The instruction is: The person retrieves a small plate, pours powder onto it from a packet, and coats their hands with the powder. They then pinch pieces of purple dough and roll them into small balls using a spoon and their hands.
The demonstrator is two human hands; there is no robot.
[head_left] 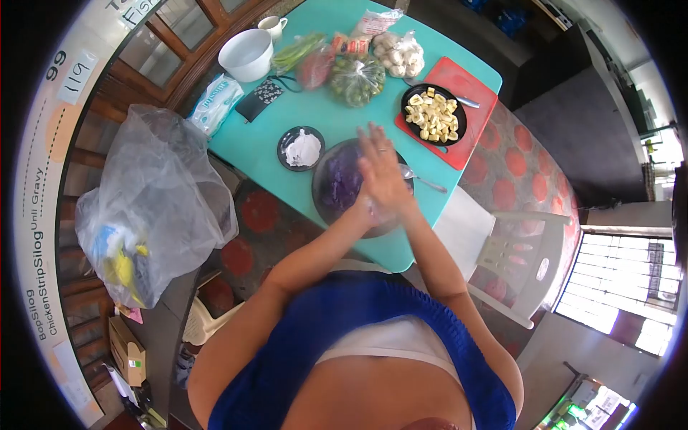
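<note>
Both hands meet palm to palm above a dark round plate or bowl (324,197) that holds a purple mass (342,179). My right hand (390,175) lies on top, its fingers stretched out and pointing away from me. Beneath it is my left hand (369,206), mostly covered, with its visible part flat against the right. Whether anything lies between the palms is hidden. Left of the purple mass sits a small black dish of white powder (302,148). A spoon or fork (430,184) rests at the right rim of the dark plate.
On the turquoise table (251,154), a red cutting board (459,158) bears a black plate of cut yellow pieces (432,115). Behind are bagged green fruits (357,82), bagged garlic (398,54), a white bowl (247,56) and a mug (272,27). A white chair (516,251) stands right.
</note>
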